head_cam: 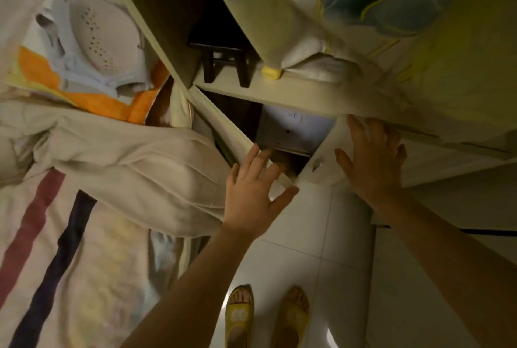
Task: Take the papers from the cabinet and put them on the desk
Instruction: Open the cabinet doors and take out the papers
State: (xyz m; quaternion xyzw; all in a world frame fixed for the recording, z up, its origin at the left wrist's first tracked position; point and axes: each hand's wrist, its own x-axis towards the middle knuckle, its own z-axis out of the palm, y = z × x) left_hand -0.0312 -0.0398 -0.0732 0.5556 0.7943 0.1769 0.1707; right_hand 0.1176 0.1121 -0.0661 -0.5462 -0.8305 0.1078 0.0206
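While I am leaning over the low cabinet (279,95), my left hand (251,196) is reaching toward its left door (232,135), fingers spread and resting against that door's edge, gripping nothing. My right hand (375,160) is lying flat and splayed on the right door (330,163), palm against the panel, also holding nothing. Both doors are swinging open, and between them, at about twelve o'clock from my left hand, a pale sheet of paper (293,129) is lying inside the dark lower compartment, with small faint marks on it; I cannot tell whether more sheets are lying under it. On the shelf above, at twelve o'clock from the paper, a small dark wooden stool (223,62) is standing. A patterned cloth (363,11) is draping over the cabinet at one o'clock. At nine o'clock from my left hand, rumpled cream bedding (126,163) is spreading across a bed, with a perforated white piece (95,37) lying on it at ten o'clock. At six o'clock, my feet in yellow sandals (240,317) are standing on the white tiled floor (321,235).
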